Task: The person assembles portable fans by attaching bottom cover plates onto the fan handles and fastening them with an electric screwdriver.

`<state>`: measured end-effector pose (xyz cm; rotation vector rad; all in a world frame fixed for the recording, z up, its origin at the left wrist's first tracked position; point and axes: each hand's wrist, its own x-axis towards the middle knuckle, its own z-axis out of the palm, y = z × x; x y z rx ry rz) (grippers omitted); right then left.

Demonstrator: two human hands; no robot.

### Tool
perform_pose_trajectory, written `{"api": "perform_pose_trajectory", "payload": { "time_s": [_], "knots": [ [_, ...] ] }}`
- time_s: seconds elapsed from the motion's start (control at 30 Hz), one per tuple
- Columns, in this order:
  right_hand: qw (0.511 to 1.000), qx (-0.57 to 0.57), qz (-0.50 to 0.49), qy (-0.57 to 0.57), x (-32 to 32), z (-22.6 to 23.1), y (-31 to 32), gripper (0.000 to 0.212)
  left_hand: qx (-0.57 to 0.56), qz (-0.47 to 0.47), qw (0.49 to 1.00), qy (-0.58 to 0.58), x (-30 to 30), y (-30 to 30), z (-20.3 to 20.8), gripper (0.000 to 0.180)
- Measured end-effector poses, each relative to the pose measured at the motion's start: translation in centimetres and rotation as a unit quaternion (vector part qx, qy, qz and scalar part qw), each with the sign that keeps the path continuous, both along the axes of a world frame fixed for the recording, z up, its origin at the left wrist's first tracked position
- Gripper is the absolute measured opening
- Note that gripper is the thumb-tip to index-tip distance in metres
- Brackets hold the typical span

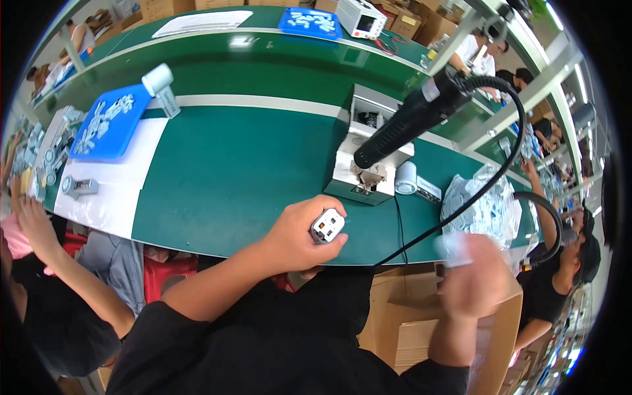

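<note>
My left hand (299, 237) is wrapped round a small pale housing (328, 226), held with its end face up over the bench's near edge. Dark square openings and a small brassy spot show in that white end. Off to the right, my right hand (477, 273) is smeared by motion, with a pale piece (453, 249) at its fingertips whose kind is too blurred to name. It is nearest to a clear plastic bag (484, 204) full of light blue parts. Beside the bag lies a light blue device with a round head (406, 178).
A black electric screwdriver (415, 118) hangs over an open box (361, 187), its cable looping right. Left are a blue tray of parts (135, 99), a standing device (164, 92) and another lying (80, 187). A cardboard box (415, 336) sits below. Co-workers sit both sides.
</note>
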<state>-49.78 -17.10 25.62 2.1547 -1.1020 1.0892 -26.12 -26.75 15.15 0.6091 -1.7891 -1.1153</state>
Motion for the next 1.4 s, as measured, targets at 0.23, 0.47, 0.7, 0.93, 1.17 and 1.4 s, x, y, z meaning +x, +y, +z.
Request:
{"api": "perform_pose_trajectory", "payload": {
  "time_s": [0.23,0.47,0.7,0.93,1.17,1.4],
  "knots": [
    [0.965,0.158,0.209,0.020,6.2,-2.9,-5.0,0.037,0.018,-0.055,0.998,0.036,0.2,0.6,1.2,0.077],
    [0.961,0.232,0.138,0.060,8.5,-1.9,-4.8,0.041,0.029,-0.028,0.999,0.030,1.5,0.3,0.1,0.076],
    [0.974,0.033,0.080,-0.209,5.6,-2.7,-7.5,0.034,-0.059,-0.062,0.996,0.027,1.8,-0.8,-0.2,0.041],
    [0.714,0.375,0.258,-0.532,5.8,0.7,-15.5,0.041,0.043,-0.107,0.993,0.029,0.4,-1.3,0.3,0.046],
    [0.745,0.208,0.205,-0.599,3.8,-0.6,-13.6,0.033,-0.038,-0.015,0.992,0.120,-1.0,-2.4,-3.3,0.058],
    [0.728,0.207,0.215,-0.617,3.2,-2.1,-14.9,0.027,-0.066,-0.005,0.997,0.042,-1.6,-2.6,-4.0,0.062]
  ]
}}
